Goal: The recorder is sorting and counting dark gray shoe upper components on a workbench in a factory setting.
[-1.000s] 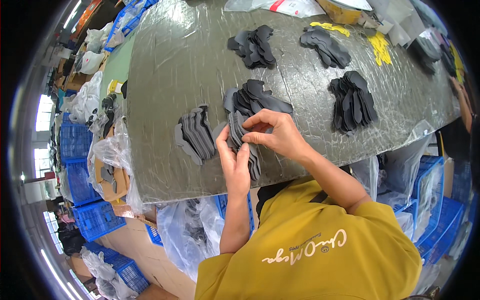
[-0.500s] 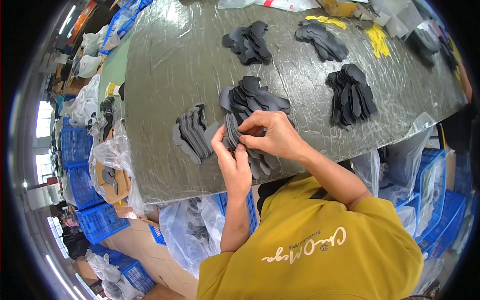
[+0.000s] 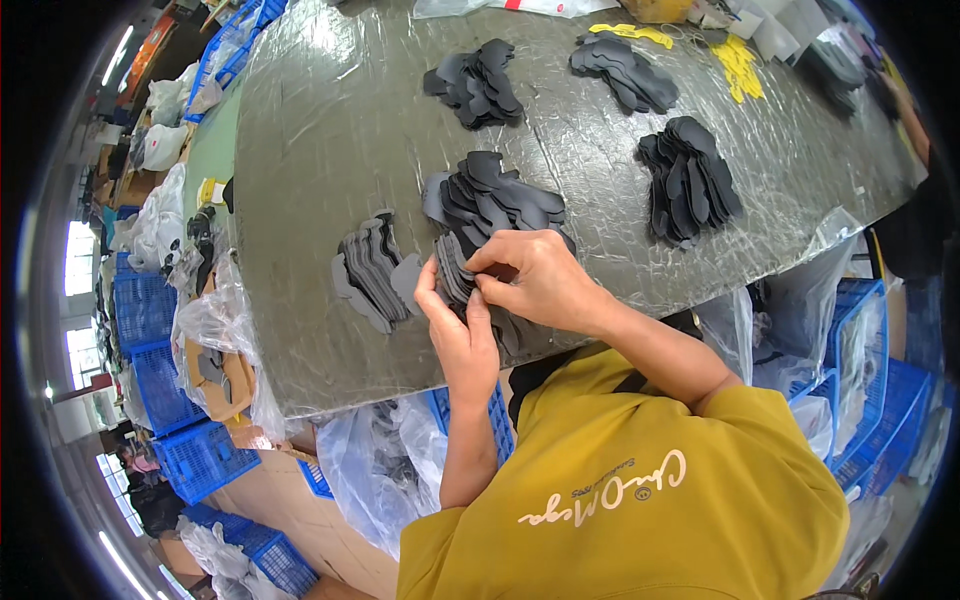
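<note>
Blue plastic crates (image 3: 165, 385) stacked far left, clear bags hanging beside them, then an open cardboard box (image 3: 235, 385) with grey pieces inside. Next, the table (image 3: 300, 270), dark top under wrinkled clear film. Near its left side: a fanned grey stack (image 3: 372, 278), flat cut pieces with wavy outlines, overlapping. Just right of it, left hand (image 3: 465, 345) has thumb and fingers closed around a small bundle of grey pieces (image 3: 453, 265), near the front edge of the table. Dark pile (image 3: 495, 205) sits right behind the bundle; another, the far pile (image 3: 475, 88), lies well beyond it. Right hand (image 3: 545, 280) comes in from the right, thumb and index finger at the bundle's right edge; can't tell if they're clamped on a piece or only touching. Further right: curved dark pile (image 3: 625, 75) toward the back, yellow strip (image 3: 632, 36) behind it, fanned black pile (image 3: 690, 185) nearer, yellow pieces (image 3: 738, 68) beyond. Another person's arm (image 3: 908, 125) shows at far right.
</note>
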The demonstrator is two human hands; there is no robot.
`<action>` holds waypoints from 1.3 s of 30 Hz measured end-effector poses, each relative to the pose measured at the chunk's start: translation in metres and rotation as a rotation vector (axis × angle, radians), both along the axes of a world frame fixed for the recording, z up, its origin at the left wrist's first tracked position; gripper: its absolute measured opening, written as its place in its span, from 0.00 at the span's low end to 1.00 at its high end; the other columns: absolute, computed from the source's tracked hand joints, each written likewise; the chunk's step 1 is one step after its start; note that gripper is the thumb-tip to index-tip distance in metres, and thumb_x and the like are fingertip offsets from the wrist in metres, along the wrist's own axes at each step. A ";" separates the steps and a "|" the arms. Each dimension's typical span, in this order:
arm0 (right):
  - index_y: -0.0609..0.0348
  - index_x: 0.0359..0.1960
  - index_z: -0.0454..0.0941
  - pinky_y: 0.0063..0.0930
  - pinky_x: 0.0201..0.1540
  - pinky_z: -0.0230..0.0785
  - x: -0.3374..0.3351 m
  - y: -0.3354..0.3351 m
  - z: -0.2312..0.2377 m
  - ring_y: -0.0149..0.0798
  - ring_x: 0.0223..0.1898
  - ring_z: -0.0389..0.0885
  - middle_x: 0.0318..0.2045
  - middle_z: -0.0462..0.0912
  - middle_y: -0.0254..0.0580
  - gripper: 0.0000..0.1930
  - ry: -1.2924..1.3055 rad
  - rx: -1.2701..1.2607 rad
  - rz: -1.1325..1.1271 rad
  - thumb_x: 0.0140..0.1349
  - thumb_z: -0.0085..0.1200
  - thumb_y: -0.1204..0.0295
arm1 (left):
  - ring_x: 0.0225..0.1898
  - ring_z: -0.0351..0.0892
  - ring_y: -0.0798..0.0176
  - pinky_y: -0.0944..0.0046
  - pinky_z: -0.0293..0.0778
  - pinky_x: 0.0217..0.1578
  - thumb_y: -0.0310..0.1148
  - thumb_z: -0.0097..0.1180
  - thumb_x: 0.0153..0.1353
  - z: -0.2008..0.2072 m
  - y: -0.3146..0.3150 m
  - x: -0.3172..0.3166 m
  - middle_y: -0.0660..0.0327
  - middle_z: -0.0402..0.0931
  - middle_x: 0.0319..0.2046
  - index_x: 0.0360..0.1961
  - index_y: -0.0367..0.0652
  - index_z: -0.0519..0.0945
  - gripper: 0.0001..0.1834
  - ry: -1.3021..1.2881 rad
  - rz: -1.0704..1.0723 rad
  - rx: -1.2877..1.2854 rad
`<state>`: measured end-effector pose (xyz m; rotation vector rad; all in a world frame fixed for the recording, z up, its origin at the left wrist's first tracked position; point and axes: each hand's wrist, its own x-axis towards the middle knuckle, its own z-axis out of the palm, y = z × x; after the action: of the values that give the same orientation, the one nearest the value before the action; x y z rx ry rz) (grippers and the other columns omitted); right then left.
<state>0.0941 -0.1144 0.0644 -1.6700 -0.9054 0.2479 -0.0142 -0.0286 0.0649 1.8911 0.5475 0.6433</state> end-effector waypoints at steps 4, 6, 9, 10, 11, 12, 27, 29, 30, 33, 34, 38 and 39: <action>0.65 0.32 0.81 0.25 0.32 0.77 -0.001 -0.003 -0.002 0.36 0.27 0.84 0.27 0.83 0.44 0.08 -0.064 0.022 0.012 0.49 0.59 0.79 | 0.50 0.73 0.52 0.58 0.66 0.53 0.24 0.45 0.62 0.005 -0.001 0.003 0.45 0.69 0.50 0.61 0.34 0.57 0.25 0.034 0.001 0.018; 0.65 0.32 0.81 0.25 0.32 0.76 -0.002 -0.005 -0.006 0.35 0.27 0.84 0.27 0.83 0.43 0.07 -0.074 0.029 -0.020 0.49 0.59 0.79 | 0.50 0.72 0.55 0.59 0.65 0.54 0.21 0.44 0.59 0.005 -0.002 0.006 0.47 0.69 0.50 0.61 0.33 0.57 0.27 0.031 0.009 0.008; 0.63 0.31 0.81 0.22 0.33 0.75 0.002 -0.011 -0.009 0.26 0.28 0.82 0.26 0.83 0.38 0.07 0.189 0.126 -0.126 0.49 0.57 0.80 | 0.53 0.67 0.58 0.62 0.61 0.57 0.20 0.44 0.58 -0.019 0.005 0.006 0.51 0.67 0.52 0.62 0.34 0.57 0.29 -0.037 0.075 -0.266; 0.64 0.30 0.79 0.21 0.33 0.74 0.007 -0.012 -0.012 0.25 0.28 0.81 0.26 0.82 0.34 0.05 0.405 0.126 -0.096 0.49 0.56 0.81 | 0.50 0.71 0.57 0.60 0.66 0.55 0.20 0.44 0.57 -0.005 0.002 0.007 0.51 0.69 0.49 0.61 0.35 0.57 0.28 -0.049 0.113 -0.281; 0.64 0.31 0.78 0.20 0.33 0.73 0.015 -0.012 -0.020 0.24 0.29 0.80 0.26 0.81 0.33 0.05 0.502 0.242 -0.116 0.50 0.56 0.81 | 0.44 0.76 0.57 0.58 0.73 0.48 0.22 0.45 0.57 -0.009 0.010 0.003 0.50 0.72 0.46 0.59 0.36 0.59 0.27 -0.182 0.041 -0.494; 0.64 0.31 0.77 0.19 0.34 0.72 0.026 -0.019 -0.028 0.24 0.29 0.80 0.26 0.81 0.31 0.05 0.590 0.364 -0.146 0.51 0.55 0.81 | 0.38 0.78 0.55 0.56 0.76 0.41 0.24 0.46 0.57 -0.003 0.012 0.003 0.50 0.74 0.42 0.58 0.37 0.61 0.26 -0.221 0.018 -0.600; 0.64 0.44 0.77 0.39 0.41 0.72 0.172 -0.200 -0.060 0.50 0.33 0.80 0.33 0.81 0.49 0.19 -0.401 -0.417 -0.765 0.47 0.56 0.77 | 0.51 0.74 0.46 0.44 0.72 0.52 0.24 0.47 0.59 -0.001 0.004 0.012 0.44 0.70 0.51 0.61 0.33 0.60 0.27 -0.173 -0.283 -1.142; 0.63 0.40 0.79 0.38 0.42 0.72 0.156 -0.182 -0.036 0.48 0.33 0.79 0.34 0.81 0.49 0.15 -0.574 -0.400 -0.846 0.48 0.57 0.77 | 0.49 0.77 0.48 0.47 0.74 0.51 0.24 0.47 0.61 -0.006 -0.001 0.014 0.45 0.72 0.49 0.58 0.33 0.62 0.23 -0.180 -0.260 -1.100; 0.62 0.38 0.79 0.36 0.42 0.73 0.145 -0.171 -0.023 0.45 0.34 0.80 0.35 0.81 0.47 0.12 -0.589 -0.334 -0.881 0.50 0.58 0.77 | 0.48 0.78 0.49 0.49 0.74 0.51 0.23 0.46 0.61 -0.008 -0.001 0.014 0.47 0.73 0.49 0.58 0.33 0.63 0.22 -0.191 -0.268 -1.093; 0.62 0.39 0.79 0.29 0.40 0.72 0.097 -0.126 -0.001 0.37 0.33 0.79 0.35 0.81 0.44 0.10 -0.116 -0.104 -0.560 0.55 0.58 0.76 | 0.48 0.78 0.50 0.52 0.75 0.50 0.22 0.46 0.62 -0.016 0.002 0.013 0.50 0.73 0.49 0.57 0.34 0.63 0.21 -0.192 -0.252 -1.040; 0.63 0.40 0.79 0.24 0.40 0.71 0.081 -0.112 -0.004 0.30 0.35 0.79 0.34 0.82 0.40 0.10 0.034 -0.051 -0.396 0.58 0.58 0.72 | 0.48 0.78 0.53 0.55 0.74 0.51 0.21 0.46 0.62 -0.014 0.000 0.015 0.51 0.73 0.50 0.58 0.34 0.63 0.21 -0.206 -0.259 -1.036; 0.65 0.42 0.78 0.21 0.40 0.70 0.022 -0.057 -0.008 0.24 0.36 0.76 0.34 0.81 0.35 0.12 0.503 -0.115 0.142 0.62 0.56 0.68 | 0.51 0.74 0.63 0.63 0.69 0.53 0.20 0.46 0.63 -0.023 -0.002 0.017 0.56 0.72 0.51 0.58 0.35 0.63 0.21 -0.275 -0.147 -0.861; 0.65 0.39 0.77 0.19 0.39 0.70 0.015 -0.048 -0.008 0.21 0.35 0.75 0.32 0.79 0.32 0.10 0.551 -0.177 0.123 0.62 0.57 0.71 | 0.51 0.74 0.63 0.63 0.69 0.53 0.20 0.46 0.63 -0.022 -0.002 0.016 0.56 0.72 0.51 0.58 0.35 0.63 0.21 -0.275 -0.141 -0.859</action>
<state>0.1086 -0.1626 0.0564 -1.5848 -0.5772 0.8471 0.0019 -0.0310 0.0428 1.0037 0.4106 0.4555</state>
